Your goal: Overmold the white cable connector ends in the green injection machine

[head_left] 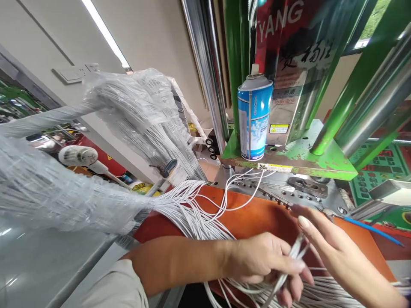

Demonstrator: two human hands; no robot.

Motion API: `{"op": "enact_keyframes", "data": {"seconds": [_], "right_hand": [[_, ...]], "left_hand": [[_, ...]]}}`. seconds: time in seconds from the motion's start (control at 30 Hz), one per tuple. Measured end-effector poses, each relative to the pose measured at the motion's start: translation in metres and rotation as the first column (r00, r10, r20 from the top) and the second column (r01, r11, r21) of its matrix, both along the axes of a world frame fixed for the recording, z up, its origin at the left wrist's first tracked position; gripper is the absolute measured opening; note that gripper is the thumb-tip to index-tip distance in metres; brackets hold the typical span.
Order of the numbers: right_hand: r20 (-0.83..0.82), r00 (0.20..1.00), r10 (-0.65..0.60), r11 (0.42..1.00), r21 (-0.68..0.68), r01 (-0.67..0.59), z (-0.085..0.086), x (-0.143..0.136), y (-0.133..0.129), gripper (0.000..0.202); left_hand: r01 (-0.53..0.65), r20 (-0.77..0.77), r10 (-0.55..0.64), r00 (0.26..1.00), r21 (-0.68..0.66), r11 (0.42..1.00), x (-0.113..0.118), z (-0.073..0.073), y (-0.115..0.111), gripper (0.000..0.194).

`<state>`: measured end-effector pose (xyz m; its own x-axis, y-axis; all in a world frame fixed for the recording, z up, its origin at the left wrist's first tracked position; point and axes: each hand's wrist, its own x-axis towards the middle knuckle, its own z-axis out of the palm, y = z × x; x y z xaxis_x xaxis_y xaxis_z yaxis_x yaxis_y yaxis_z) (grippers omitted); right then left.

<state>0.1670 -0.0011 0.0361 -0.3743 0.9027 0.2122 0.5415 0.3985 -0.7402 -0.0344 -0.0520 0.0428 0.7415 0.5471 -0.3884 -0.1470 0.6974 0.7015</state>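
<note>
My left hand [272, 261] is closed around a few white cables near the lower right, thumb laid over them. Just right of it, my right hand [330, 244] has its fingers stretched out beside the upper ends of those cables. A large bundle of white cables [192, 218] runs across the orange board [247, 216] and passes under my left forearm. Several thin cables loop up to the metal plate below the green press.
A blue spray can [254, 117] stands on the green press platform [334, 162]. Plastic-wrapped cable bundles [80, 192] hang over a rack at left. A blue stick [369, 229] and a control panel [369, 171] are at right.
</note>
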Motion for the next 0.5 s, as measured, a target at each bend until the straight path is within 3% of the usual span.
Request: {"op": "enact_keyframes", "data": {"seconds": [0.07,0.1,0.17,0.27,0.37,0.5], "right_hand": [[-0.056,0.997,0.046,0.993,-0.104,-0.051,-0.007,-0.007,0.003,0.056],[-0.068,0.997,0.037,0.995,-0.089,-0.043,-0.014,-0.008,0.005,0.053],[0.003,0.999,-0.043,0.993,0.106,0.042,-0.031,-0.008,0.012,0.05],[0.288,0.93,-0.227,0.911,0.399,0.098,-0.053,-0.005,0.02,0.047],[0.487,0.845,-0.22,0.926,0.376,0.024,-0.059,-0.002,0.022,0.04],[0.339,0.934,-0.111,0.966,0.256,0.022,-0.055,0.004,0.018,0.031]], "left_hand": [[-0.125,-0.047,0.125,0.991,0.021,0.992,0.007,-0.005,0.017,0.032],[-0.19,-0.08,0.194,0.978,0.056,0.98,0.008,-0.008,0.026,0.032],[-0.279,-0.157,0.302,0.94,0.153,0.948,0.006,-0.013,0.041,0.033],[-0.309,-0.26,0.384,0.886,0.287,0.907,-0.004,-0.023,0.055,0.037],[-0.242,-0.35,0.359,0.866,0.335,0.911,-0.013,-0.032,0.059,0.037],[-0.245,-0.369,0.423,0.828,0.441,0.864,-0.012,-0.037,0.057,0.036]]}}
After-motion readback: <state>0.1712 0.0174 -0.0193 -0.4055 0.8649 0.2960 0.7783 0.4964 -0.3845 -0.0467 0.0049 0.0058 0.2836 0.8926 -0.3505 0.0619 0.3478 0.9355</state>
